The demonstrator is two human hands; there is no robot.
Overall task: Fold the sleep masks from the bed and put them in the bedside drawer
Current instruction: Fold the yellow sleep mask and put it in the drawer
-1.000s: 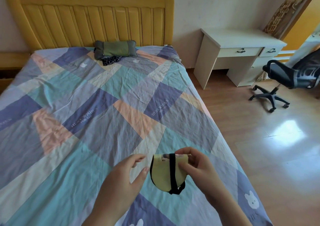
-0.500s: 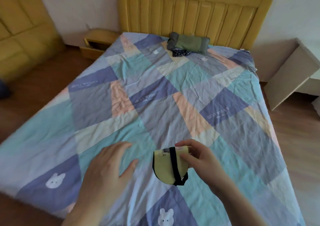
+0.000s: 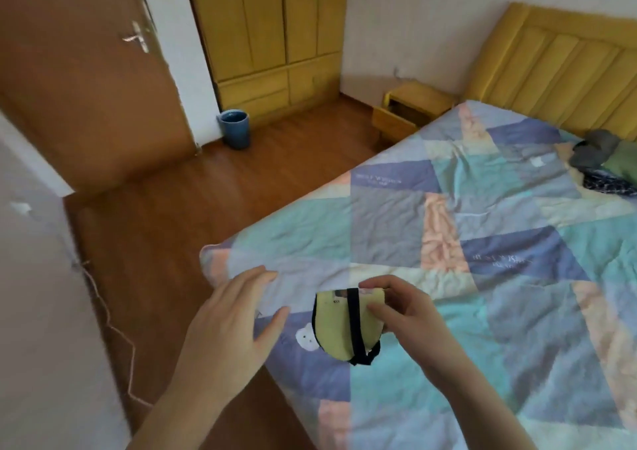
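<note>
The right hand (image 3: 410,315) grips a folded pale-yellow sleep mask (image 3: 339,325) by its right edge, thumb and fingers pinched on it, its black strap (image 3: 353,322) running down the front; the mask is held in the air above the near corner of the bed (image 3: 499,311). The left hand (image 3: 227,325) is released, fingers spread, just left of the mask and not touching it. The bedside drawer (image 3: 396,124) stands pulled out beside the headboard (image 3: 565,67), well apart from both hands.
</note>
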